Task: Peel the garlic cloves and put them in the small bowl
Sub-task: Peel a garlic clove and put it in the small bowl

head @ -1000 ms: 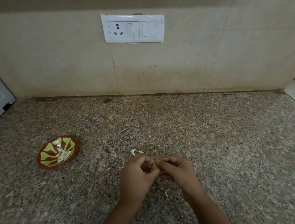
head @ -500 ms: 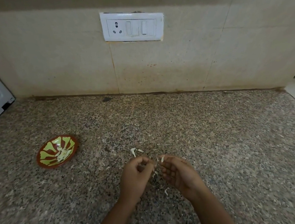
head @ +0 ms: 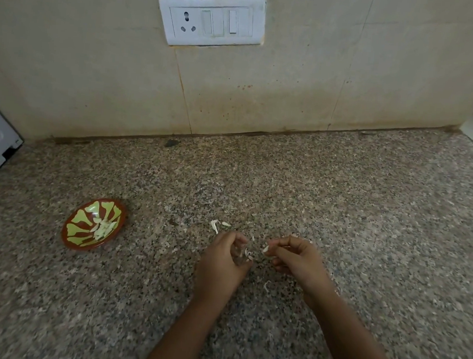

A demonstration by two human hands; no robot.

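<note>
Granite countertop (head: pixel 340 217), speckled, fills the lower frame. Low centre, the hands sit apart: the right hand (head: pixel 297 259) pinches a pale oval garlic clove (head: pixel 265 249), and the left hand (head: pixel 222 261) curls round papery skin scraps (head: pixel 247 254) (blurred). The round red-and-green small bowl (head: pixel 80 223), lower left, holds peeled cloves (head: pixel 103 229).

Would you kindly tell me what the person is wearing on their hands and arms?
Nothing shows: the left hand and right hand are ungloved, and both forearms are bare to the frame's lower edge, with no sleeve, watch or bracelet in view.
</note>
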